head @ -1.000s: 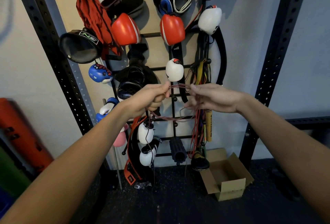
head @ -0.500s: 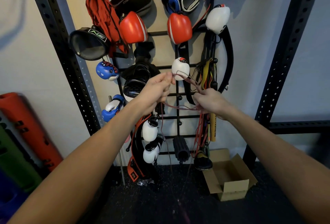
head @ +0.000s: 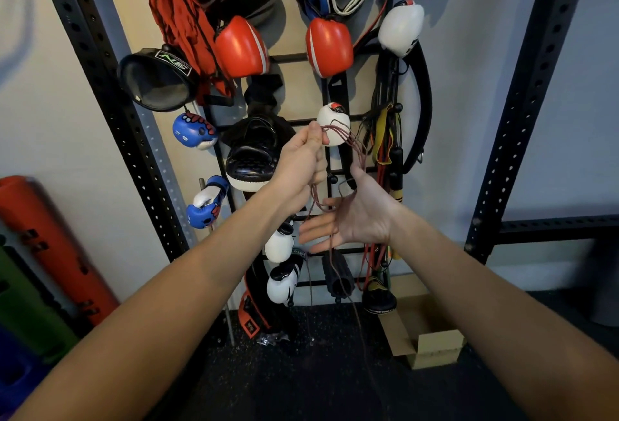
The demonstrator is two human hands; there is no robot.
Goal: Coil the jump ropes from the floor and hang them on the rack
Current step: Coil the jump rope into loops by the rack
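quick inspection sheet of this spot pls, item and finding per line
surface: dark speckled floor; one strand of the rope trails down to it
job's things: thin reddish jump rope, part gathered in loops between the hands; wall rack crowded with gloves and pads
clutter: open cardboard box on the floor at the rack's foot
grippers: left hand grips the loops; right hand open with straight fingers, rope across it
cables: coloured bands and cords hang on the rack's right side
surroundings: black perforated upright on each side; red roll at far left
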